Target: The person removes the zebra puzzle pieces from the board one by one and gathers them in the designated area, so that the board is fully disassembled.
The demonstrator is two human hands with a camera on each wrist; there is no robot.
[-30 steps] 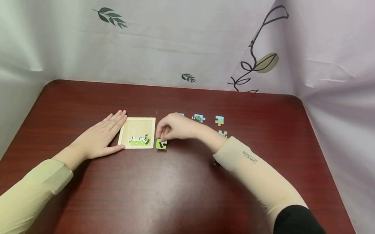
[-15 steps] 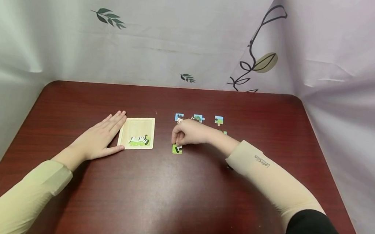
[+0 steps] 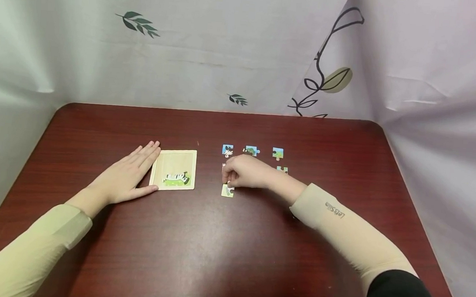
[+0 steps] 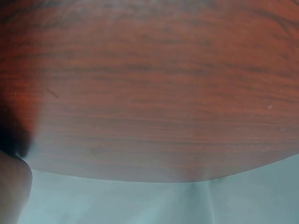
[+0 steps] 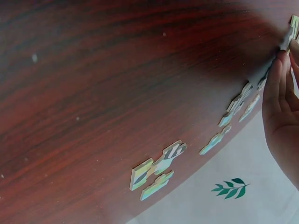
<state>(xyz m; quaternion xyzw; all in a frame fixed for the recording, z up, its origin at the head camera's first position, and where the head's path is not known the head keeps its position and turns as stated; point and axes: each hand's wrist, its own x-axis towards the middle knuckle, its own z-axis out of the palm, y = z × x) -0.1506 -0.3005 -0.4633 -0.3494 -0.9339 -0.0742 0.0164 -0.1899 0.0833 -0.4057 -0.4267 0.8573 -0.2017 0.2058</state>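
Note:
My left hand (image 3: 129,173) lies with its fingers straight along the left edge of a shallow wooden puzzle tray (image 3: 195,169). Joined pieces picturing a zebra's striped body on grass (image 3: 177,178) lie along the tray's bottom. To the right of the tray, my right hand (image 3: 246,171) pinches a puzzle piece (image 3: 228,192) between thumb and fingers, partly covering it. In the right wrist view, that puzzle piece (image 5: 294,29) shows at the fingertips of the right hand (image 5: 282,107). Only a dark, blurred bit of the left hand (image 4: 13,186) appears in the left wrist view.
Loose puzzle pieces lie behind my right hand: one with blue and white (image 3: 227,150), one with a dark green shape (image 3: 252,150), one blue-green (image 3: 277,152). Another piece (image 3: 282,169) lies nearer the wrist. A pale curtain (image 3: 185,70) stands behind the brown table (image 3: 196,257).
The right hand has moved right, away from the tray's edge, carrying the puzzle piece. Its face now looks paler than before. The left hand and tray stay in place.

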